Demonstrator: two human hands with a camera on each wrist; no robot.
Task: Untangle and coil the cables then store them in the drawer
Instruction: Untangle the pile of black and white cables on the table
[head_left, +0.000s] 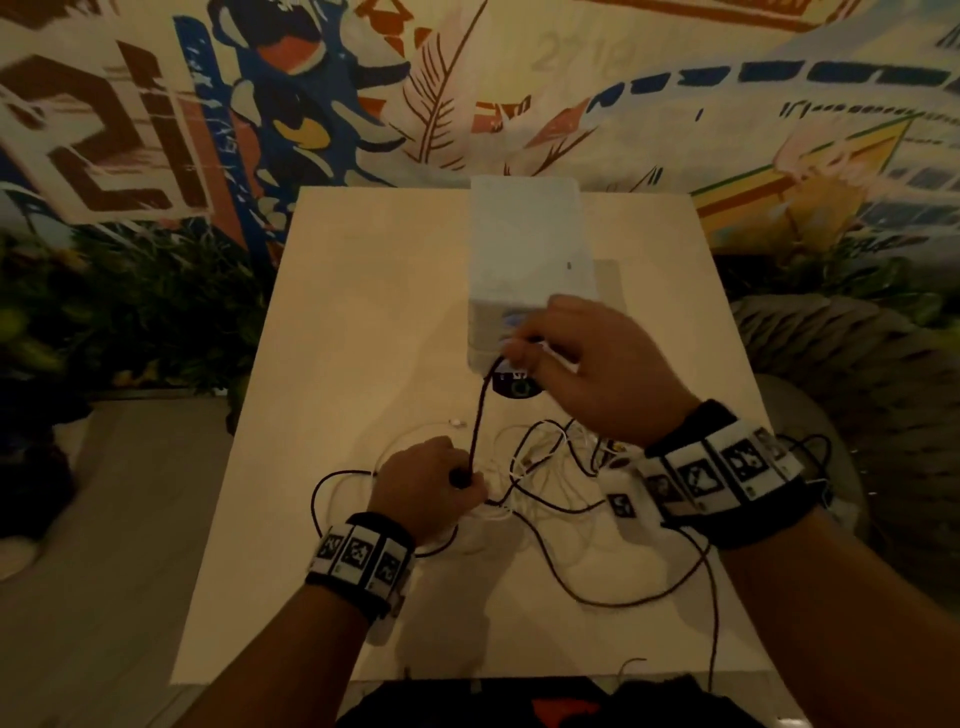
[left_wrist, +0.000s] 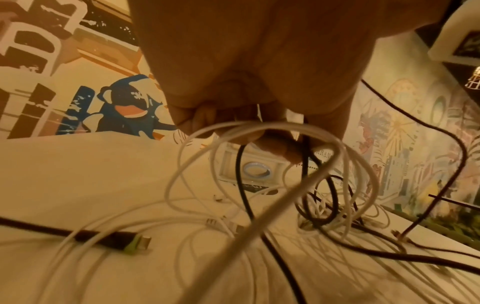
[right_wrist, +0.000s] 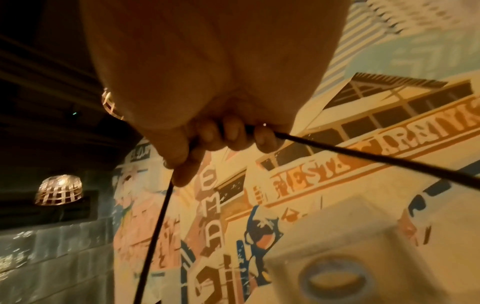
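A tangle of white cables (head_left: 540, 457) and a dark cable (head_left: 477, 415) lies on the pale table (head_left: 363, 322). My left hand (head_left: 431, 480) is curled round a bunch of white cable loops (left_wrist: 259, 131) together with the dark cable (left_wrist: 242, 176), low over the table. My right hand (head_left: 576, 358) is raised in front of the white drawer unit (head_left: 530, 249) and pinches the dark cable (right_wrist: 363, 152), which runs taut down to the left hand. A dark plug with a green tip (left_wrist: 130, 243) lies loose on the table.
The drawer unit's front carries a ring handle (left_wrist: 257, 170) and looks closed. A small dark round object (head_left: 517, 387) sits at the drawer's foot. More dark cable (head_left: 711, 597) trails off the table's near right edge. A painted wall stands behind.
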